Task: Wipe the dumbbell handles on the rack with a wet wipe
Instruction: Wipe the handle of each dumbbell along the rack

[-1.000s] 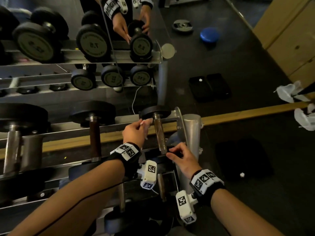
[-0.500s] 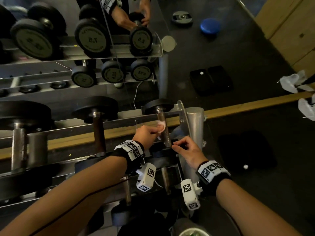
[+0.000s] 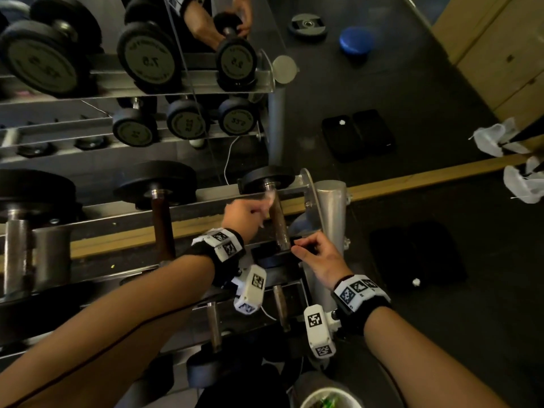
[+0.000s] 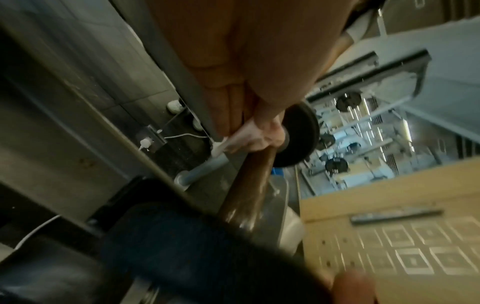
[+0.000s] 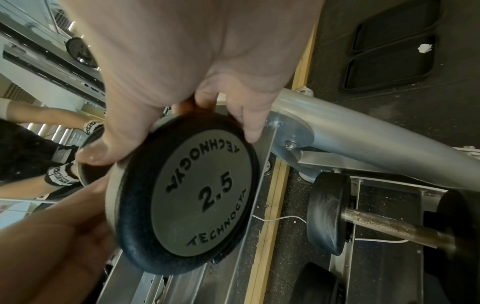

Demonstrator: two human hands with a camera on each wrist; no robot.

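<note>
A small 2.5 dumbbell lies on the top rail of the rack [image 3: 206,207] at its right end, its rusty handle [image 3: 278,228] running toward me. My left hand [image 3: 250,214] holds a white wet wipe [image 3: 269,198] wrapped against the far end of that handle, close to the far black head [image 3: 266,178]; the left wrist view shows the wipe [image 4: 244,137] bunched under the fingers on the handle [image 4: 249,185]. My right hand [image 3: 312,250] grips the rim of the near head [image 5: 197,195], thumb on one side and fingers on the other.
Heavier dumbbells [image 3: 156,187] sit left on the same rail, and small ones [image 3: 279,307] on the lower tier. A mirror behind repeats the rack. The silver upright post [image 3: 331,219] stands just right of my right hand. White cloths [image 3: 524,178] lie at the far right.
My left hand slid the wipe along the handle toward me half a second ago, and now it is back up at the far end. The right hand has kept its hold on the near head.
</note>
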